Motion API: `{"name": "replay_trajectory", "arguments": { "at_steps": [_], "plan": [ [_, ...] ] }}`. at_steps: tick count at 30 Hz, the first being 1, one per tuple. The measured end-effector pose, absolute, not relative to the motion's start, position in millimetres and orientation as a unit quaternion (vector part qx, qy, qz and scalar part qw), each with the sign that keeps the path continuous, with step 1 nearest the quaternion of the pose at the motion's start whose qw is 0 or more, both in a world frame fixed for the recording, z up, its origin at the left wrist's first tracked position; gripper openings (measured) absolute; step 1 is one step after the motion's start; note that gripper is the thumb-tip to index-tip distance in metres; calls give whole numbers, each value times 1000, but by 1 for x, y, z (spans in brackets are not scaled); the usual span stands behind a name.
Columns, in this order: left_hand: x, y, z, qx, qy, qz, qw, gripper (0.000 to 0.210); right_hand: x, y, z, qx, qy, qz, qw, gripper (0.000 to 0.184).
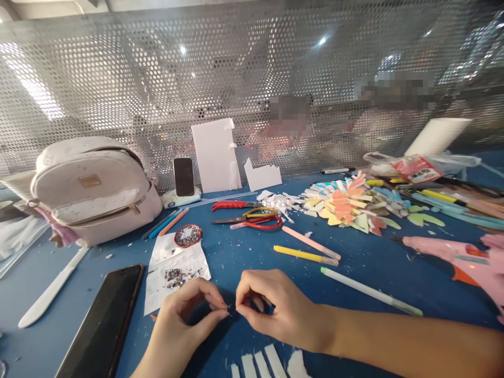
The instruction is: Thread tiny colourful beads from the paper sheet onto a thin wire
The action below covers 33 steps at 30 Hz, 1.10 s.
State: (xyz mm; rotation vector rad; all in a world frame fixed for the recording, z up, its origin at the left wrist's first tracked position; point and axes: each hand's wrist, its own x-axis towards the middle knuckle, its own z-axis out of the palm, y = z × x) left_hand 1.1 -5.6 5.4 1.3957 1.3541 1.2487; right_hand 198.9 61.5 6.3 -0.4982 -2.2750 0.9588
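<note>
My left hand [189, 320] and my right hand [275, 307] are close together over the blue table, thumb and forefinger pinched on each. Between the fingertips there is something tiny that I cannot make out. Just beyond my left hand lies a white paper sheet [157, 283] with a pile of multicoloured bits [177, 277] on it. A round red-rimmed dish [188, 236] of similar bits sits at the sheet's top corner. Below my hands, white paper cut into strips [271, 362] enters the bottom of the view.
A large phone [104, 320] and a white plastic knife [53, 291] lie at left, near a pale backpack [94, 189]. Red-handled scissors [262, 221], markers [305, 254], coloured paper cut-outs [346, 202] and a pink glue gun [464, 260] spread rightward. A perforated metal screen [236, 63] stands behind.
</note>
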Motion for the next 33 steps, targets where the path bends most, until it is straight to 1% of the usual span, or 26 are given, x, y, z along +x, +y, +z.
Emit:
{"name": "replay_trajectory", "arguments": {
  "at_steps": [3, 7, 11, 14, 17, 26, 30, 33],
  "plan": [
    [0, -7, 5, 556, 542, 489, 397, 8, 200, 62, 4, -200, -862, 345, 313, 4],
    [-2, -8, 4, 558, 541, 480, 408, 13, 200, 60, 1, -145, -897, 280, 309, 14],
    [-1, -8, 4, 560, 532, 465, 432, 17, 199, 59, -1, -119, -921, 219, 300, 10],
    [0, -8, 4, 557, 534, 456, 443, 18, 199, 60, -2, -120, -921, 205, 309, 8],
    [0, -9, 4, 562, 536, 455, 436, 16, 198, 60, 0, -130, -906, 241, 323, 5],
    [-2, -10, 5, 566, 530, 492, 396, 11, 202, 60, 6, -216, -814, 416, 343, 4],
    [-3, -10, 4, 551, 513, 517, 408, 15, 204, 60, 8, -226, -790, 454, 344, 6],
    [-3, -11, 2, 541, 505, 527, 418, 16, 204, 59, 8, -214, -791, 461, 342, 6]
  ]
}}
